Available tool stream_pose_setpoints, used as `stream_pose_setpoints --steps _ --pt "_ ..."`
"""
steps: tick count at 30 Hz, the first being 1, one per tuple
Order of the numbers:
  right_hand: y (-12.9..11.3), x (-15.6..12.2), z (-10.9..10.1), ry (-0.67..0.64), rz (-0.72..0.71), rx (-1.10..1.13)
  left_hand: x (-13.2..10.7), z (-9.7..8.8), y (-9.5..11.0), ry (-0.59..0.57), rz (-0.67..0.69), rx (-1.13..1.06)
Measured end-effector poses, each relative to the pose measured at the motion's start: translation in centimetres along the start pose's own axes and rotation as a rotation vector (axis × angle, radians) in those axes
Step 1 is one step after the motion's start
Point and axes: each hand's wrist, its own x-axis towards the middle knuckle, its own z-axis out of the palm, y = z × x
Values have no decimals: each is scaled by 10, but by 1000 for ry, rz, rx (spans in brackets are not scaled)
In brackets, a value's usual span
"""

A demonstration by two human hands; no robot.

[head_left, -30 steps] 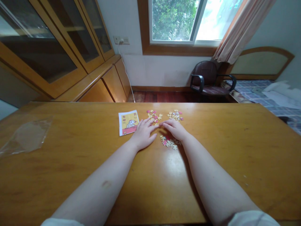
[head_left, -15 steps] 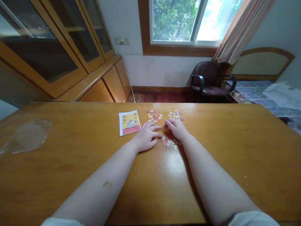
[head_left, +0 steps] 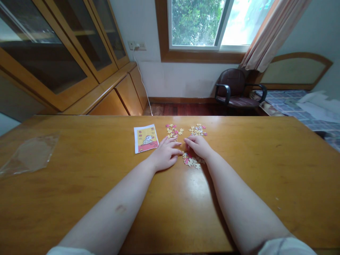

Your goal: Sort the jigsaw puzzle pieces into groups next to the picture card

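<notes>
My left hand (head_left: 166, 154) lies palm down on the wooden table (head_left: 79, 184), fingers spread, their tips near a heap of small jigsaw pieces (head_left: 191, 161). My right hand (head_left: 198, 146) rests over that heap with its fingers curled downward; what is under the fingertips is hidden. Two more heaps of yellow, pink and white pieces (head_left: 174, 130) (head_left: 198, 130) lie just beyond the hands. A printed picture card (head_left: 145, 138) showing a white animal on yellow and red lies left of my left hand.
A clear plastic bag (head_left: 30, 152) lies at the table's left edge. Beyond the table stand wooden glass-door cabinets (head_left: 66, 53), a dark office chair (head_left: 235, 90) under the window, and a bed (head_left: 297, 106) on the right.
My left hand slid slightly right toward the near heap. My right hand's fingers drew back from their stretch to the left and curled over the pieces.
</notes>
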Motion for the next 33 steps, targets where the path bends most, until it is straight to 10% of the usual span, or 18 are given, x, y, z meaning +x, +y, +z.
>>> stream_pose_setpoints --steps 17,33 --pt "0 0 8 -73 40 -91 1 6 -3 95 -174 47" --pt "12 6 -1 300 152 -469 3 5 -4 127 -229 76"
